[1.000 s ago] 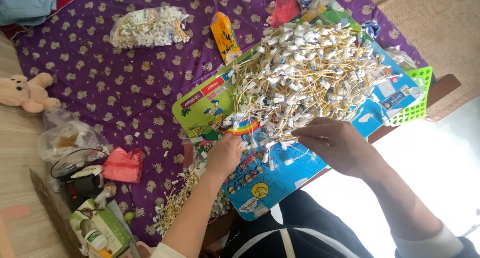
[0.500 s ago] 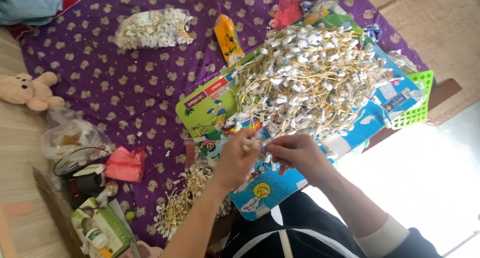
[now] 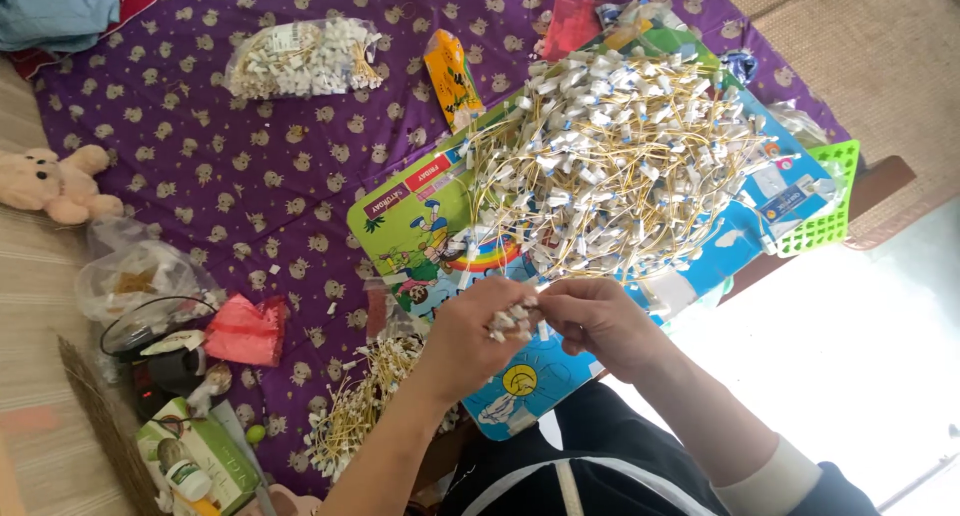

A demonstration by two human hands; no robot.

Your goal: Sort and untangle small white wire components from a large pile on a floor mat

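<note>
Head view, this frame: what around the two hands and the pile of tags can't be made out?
- Bundle of tags: mostly covered by the left hand and right hand; count unclear.
- Fingers: overlap at the bundle, so each one's grip is unreadable.
- Picture board: largely buried under the tag pile.
- Green basket: only one corner shows past the board.
- Floor at lower right: washed out by glare.

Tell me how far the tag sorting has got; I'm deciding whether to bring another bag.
Done: a bundled heap lies by the left forearm, and a filled clear bag sits on the purple cloth. In hand: the left hand and right hand pinch a small bunch of white tags. Left: the large loose pile on the colourful board.
</note>
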